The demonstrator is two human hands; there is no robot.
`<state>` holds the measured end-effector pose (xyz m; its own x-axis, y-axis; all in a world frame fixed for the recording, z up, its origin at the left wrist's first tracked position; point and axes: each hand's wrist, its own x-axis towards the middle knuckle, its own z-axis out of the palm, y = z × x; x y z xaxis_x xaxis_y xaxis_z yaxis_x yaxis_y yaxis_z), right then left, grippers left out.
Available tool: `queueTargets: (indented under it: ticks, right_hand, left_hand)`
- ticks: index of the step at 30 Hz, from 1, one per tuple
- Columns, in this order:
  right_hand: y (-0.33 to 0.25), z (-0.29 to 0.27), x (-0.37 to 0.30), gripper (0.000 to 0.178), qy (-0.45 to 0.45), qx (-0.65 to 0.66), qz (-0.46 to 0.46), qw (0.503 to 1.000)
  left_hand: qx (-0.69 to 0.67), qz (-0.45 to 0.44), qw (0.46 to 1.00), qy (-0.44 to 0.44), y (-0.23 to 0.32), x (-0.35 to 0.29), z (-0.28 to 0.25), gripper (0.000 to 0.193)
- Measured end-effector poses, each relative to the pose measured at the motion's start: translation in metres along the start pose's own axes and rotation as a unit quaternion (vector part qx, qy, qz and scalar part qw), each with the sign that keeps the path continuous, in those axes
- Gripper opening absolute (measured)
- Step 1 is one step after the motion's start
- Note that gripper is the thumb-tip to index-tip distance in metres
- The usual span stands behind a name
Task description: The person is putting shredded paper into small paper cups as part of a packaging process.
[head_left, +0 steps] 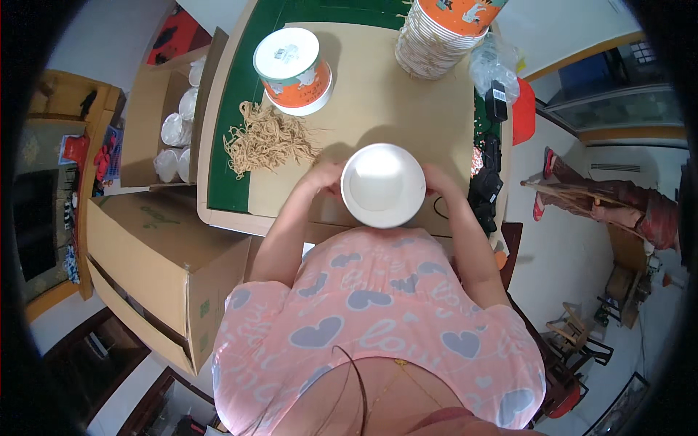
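White tub (pixel 383 185) at table's (pixel 227 192) 6 o'clock edge; left hand (pixel 327 176) at its 9 o'clock, right hand (pixel 438 179) at 3, grip clamped on wall. Probably light, crushable; best held gently below rim.

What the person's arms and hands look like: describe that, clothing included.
The left hand and right hand are gloveless; the forearms are bare, with no watch or bracelet showing. The short sleeves are pink, part of a top with grey-blue hearts and pale lettering.
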<state>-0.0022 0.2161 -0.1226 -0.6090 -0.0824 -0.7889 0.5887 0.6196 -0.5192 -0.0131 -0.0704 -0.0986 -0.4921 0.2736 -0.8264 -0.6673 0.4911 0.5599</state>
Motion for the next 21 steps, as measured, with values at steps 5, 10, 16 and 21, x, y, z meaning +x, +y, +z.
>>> queueTargets:
  ticks: [5,10,16,21]
  right_hand:
    - [-0.061,-0.043,-0.050,0.031,0.066,0.014,-0.141,0.988]
    - [-0.165,-0.149,-0.138,0.035,0.403,-0.035,-0.311,0.860]
    - [-0.260,-0.280,-0.147,0.037,0.473,0.142,-0.493,0.716]
    - [-0.223,-0.370,-0.043,0.031,0.432,0.142,-0.474,0.753]
  left_hand:
    - [0.116,0.243,0.956,0.118,0.055,-0.037,-0.012,0.050]
    - [0.130,0.604,0.709,0.340,0.194,-0.123,-0.026,0.041]
    - [0.230,0.721,0.575,0.311,0.332,-0.145,-0.033,0.067]
    - [0.364,0.667,0.505,0.410,0.351,-0.101,-0.018,0.066]
